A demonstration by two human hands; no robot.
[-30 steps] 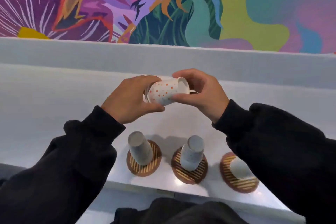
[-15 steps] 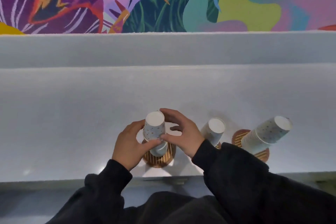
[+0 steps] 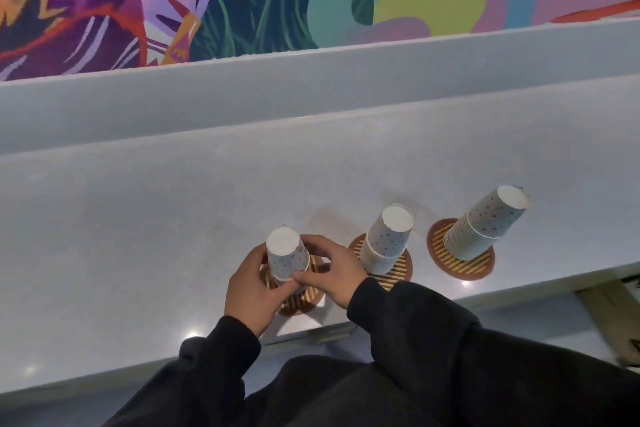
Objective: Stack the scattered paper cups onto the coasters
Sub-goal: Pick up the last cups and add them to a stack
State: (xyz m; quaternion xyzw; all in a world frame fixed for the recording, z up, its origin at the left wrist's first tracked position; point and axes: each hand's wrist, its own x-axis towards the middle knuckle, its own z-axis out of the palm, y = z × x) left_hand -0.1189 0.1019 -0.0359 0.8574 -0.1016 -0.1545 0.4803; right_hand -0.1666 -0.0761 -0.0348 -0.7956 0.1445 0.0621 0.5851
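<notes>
Three round striped wooden coasters lie in a row near the front edge of the grey counter. On the left coaster stands an upside-down stack of dotted paper cups. My left hand and my right hand both grip the lower part of this stack, thumbs and fingers curled round it. The middle coaster carries a second upside-down cup stack. The right coaster bears a third, taller stack. Both stand free of my hands.
The grey counter stretches wide to the left and behind the coasters, ending at a raised grey ledge under a colourful mural. The counter's front edge runs just below the coasters. My dark sleeves cover the near foreground.
A second ago I held one dotted cup up in the air between both hands. It has come down, upside down, onto the left coaster's stack, and both hands now sit lower around it.
</notes>
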